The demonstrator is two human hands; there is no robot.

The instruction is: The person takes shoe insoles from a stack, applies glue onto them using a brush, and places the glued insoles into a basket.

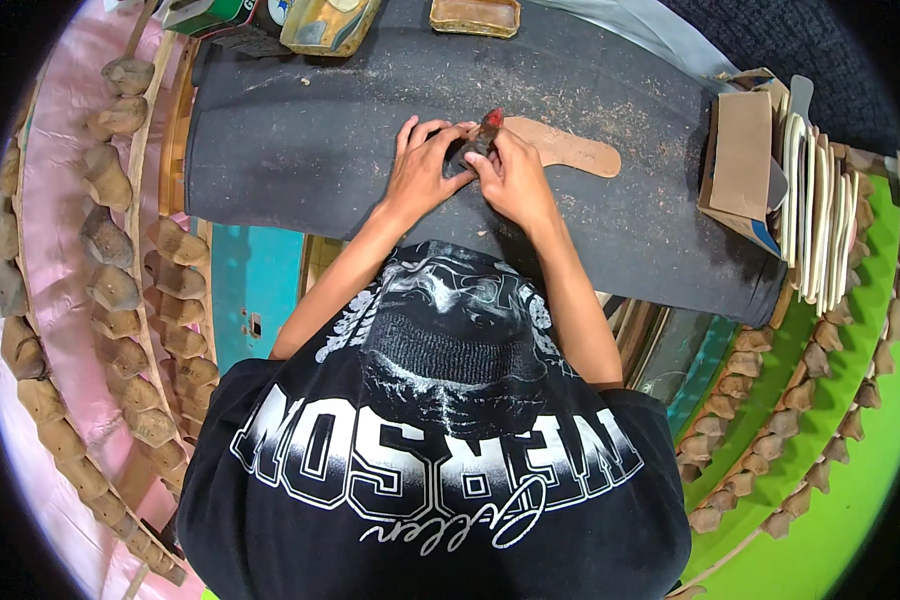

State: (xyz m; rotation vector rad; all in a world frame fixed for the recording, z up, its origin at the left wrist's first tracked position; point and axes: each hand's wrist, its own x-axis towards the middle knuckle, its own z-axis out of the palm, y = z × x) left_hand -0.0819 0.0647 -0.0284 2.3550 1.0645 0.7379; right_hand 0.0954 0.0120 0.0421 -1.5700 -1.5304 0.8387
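Note:
Over the dark cloth-covered table, my two hands meet near the middle. My right hand is closed round a dark, worn hand tool with a red end pointing up and away; its exact kind is not clear. My left hand curls in from the other side, thumb and fingertips pressed at a small dark piece beside the tool. Fingers hide most of that piece. A flat tan sole-shaped piece lies on the table just right of my right hand, partly behind it.
Shavings dot the dark table cloth. Along the far edge are a yellowish tray and a shallow box. A cardboard box with upright pale sheets stands at right. Racks of wooden shoe lasts flank both sides.

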